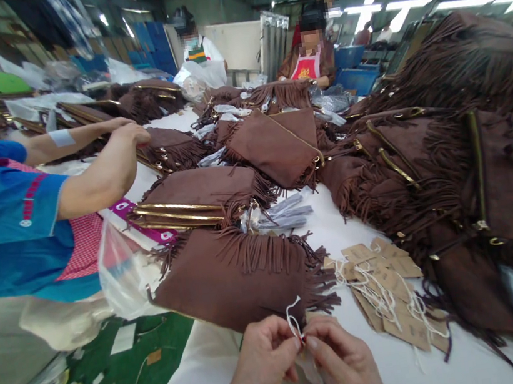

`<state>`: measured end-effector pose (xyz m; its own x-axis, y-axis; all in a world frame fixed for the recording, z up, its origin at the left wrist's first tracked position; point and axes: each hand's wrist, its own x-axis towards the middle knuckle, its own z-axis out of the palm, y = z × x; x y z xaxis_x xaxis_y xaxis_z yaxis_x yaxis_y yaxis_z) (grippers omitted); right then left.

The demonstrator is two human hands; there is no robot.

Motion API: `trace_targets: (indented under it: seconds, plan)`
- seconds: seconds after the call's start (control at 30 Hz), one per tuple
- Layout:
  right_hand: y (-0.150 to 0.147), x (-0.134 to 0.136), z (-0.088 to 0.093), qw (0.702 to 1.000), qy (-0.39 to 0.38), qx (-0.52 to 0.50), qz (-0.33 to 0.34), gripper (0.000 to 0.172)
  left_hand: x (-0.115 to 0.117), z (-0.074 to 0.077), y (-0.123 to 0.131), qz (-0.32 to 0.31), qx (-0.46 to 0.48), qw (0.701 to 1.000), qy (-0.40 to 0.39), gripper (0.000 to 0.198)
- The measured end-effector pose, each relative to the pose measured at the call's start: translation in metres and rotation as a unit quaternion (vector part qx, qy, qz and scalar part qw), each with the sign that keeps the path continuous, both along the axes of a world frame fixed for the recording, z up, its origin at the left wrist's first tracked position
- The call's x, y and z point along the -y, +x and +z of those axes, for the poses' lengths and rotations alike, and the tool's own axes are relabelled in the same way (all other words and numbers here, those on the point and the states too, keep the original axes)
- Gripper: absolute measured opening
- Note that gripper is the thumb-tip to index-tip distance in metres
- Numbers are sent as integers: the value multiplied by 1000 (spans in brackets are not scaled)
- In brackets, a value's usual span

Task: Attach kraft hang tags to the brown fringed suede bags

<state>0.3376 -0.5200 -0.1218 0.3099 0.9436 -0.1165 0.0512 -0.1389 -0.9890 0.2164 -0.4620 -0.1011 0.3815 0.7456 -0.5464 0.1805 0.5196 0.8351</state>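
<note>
Close to the front edge of the white-covered table [328,214], my left hand [266,357] and my right hand [341,354] meet fingertip to fingertip. Both are closed in a pinch on a white string [293,318], whose loop sticks up above the fingers. A small red bit shows where the fingertips meet. Something pale in clear plastic [315,381] hangs below, partly hidden by the hands. Just beyond them lies a brown fringed bag [234,277]. To the right is a pile of brown cardboard tags [396,299] with white strings.
More brown bags [278,142] cover the table, with a tall heap [471,69] at right. A co-worker's blue sleeve [11,199] and arms reach over bags at left. Other people work across the table. Scraps litter the green floor [133,372].
</note>
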Motion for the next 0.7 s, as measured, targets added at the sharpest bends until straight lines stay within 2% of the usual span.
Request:
trace_targets:
  seconds: [0.27,0.33,0.4,0.47,0.57,0.6,0.7]
  plan:
    - [-3,0,2,996,-58,-51,-35,24,-2,3,1,-19,-13,1000,0,12]
    - [-5,1,0,994,-66,-65,-59,25,-2,3,0,-18,-1,1000,-13,11]
    - [-4,1,-2,995,-70,-57,-47,25,-3,4,-1,-5,24,999,-37,10]
    - [0,2,-3,999,-47,-9,-18,22,-4,7,-3,23,72,995,-59,8]
    - [11,3,-5,990,43,136,15,14,-7,12,-5,61,183,974,-118,7]
    - [15,3,-6,978,73,192,20,15,-8,13,-5,67,217,963,-149,8]
    - [26,3,-10,929,116,347,53,37,-12,14,-6,80,281,929,-227,10]
